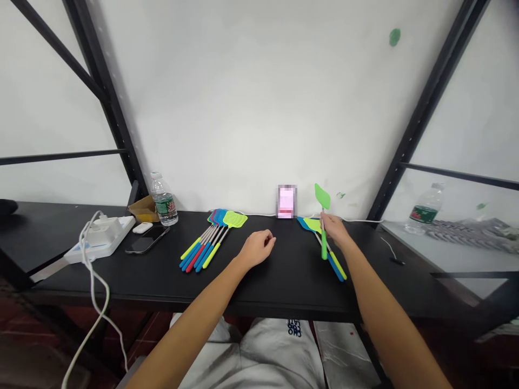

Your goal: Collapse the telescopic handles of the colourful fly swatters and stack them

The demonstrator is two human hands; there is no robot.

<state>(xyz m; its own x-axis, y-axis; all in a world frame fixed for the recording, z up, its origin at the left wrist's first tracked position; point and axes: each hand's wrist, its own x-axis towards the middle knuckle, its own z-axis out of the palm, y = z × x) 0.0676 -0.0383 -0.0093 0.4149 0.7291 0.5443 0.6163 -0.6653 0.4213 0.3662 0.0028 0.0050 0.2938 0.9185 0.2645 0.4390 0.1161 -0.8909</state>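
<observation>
My right hand (333, 227) is closed around the shaft of a green fly swatter (323, 197), its head up and its handle pointing down. Beneath it on the black table lie a blue fly swatter (334, 267) and a yellow-green fly swatter (312, 224), partly overlapping. My left hand (258, 248) rests at the middle of the table with its fingers curled in; whether anything is inside them is hidden. To its left, several fly swatters (211, 240) with yellow, blue and red handles lie fanned out, heads toward the wall.
A blurred upright screen (286, 201) leans on the wall. At left are a water bottle (164, 200), a small cardboard box (144, 209), a phone (147, 239), a white case (142, 227) and a power strip (101, 237) with cables. Another bottle (424, 209) stands at right beyond a black post (425, 108).
</observation>
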